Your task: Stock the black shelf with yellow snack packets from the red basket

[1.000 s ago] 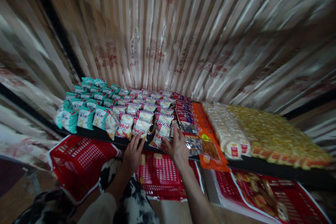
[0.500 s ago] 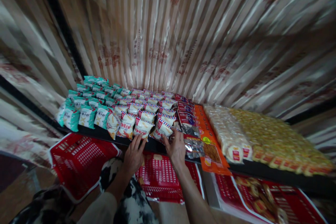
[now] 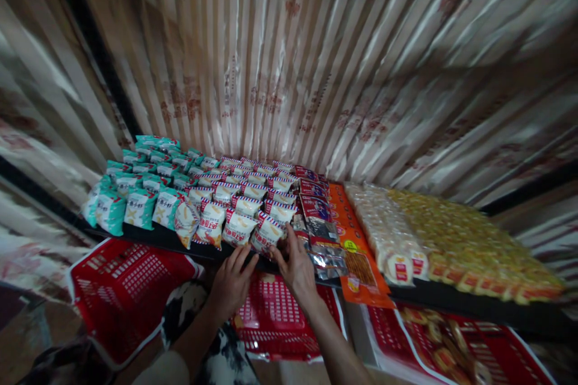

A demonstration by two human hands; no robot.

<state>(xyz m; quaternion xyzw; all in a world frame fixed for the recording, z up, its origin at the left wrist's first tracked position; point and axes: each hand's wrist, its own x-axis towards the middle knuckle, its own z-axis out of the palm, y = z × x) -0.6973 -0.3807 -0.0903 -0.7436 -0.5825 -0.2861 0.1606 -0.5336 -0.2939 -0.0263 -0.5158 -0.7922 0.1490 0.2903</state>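
Where the black shelf [image 3: 451, 296] begins at the left, teal foil snack packets [image 3: 135, 207] are stacked in tilted rows. Below them, a red plastic mesh basket [image 3: 121, 292] is seen under the shelf edge.

Next along, white-and-red snack packets with striped tops [image 3: 239, 225] are lined up in rows from front to back. The left hand [image 3: 231, 281] is held at the shelf edge, just below the front row. Its fingers [image 3: 246, 255] are spread, with the tips at the shelf lip, and nothing is gripped. A second red basket [image 3: 275, 319] is seen beneath both hands.

The right hand [image 3: 295, 267] is raised to the front packet of the rightmost white-and-red row. Its fingers [image 3: 290, 233] are loosely spread and laid against that packet's right side, with the thumb towards its lower edge. Whether the packet is pinched cannot be told.

Just right of that hand, dark red packets [image 3: 313, 204] are stacked towards the back, with silver foil packets [image 3: 329, 260] in front of them. Flat orange packets [image 3: 359, 258] follow, overhanging the shelf edge. Pale round biscuits in clear wrap [image 3: 383, 228] come next, then yellow wrapped snacks [image 3: 465, 240] out to the far right.

Below right, a third red basket [image 3: 510, 349] with round snacks in it is seen. A shiny striped curtain [image 3: 316, 72] is hung behind the shelf.
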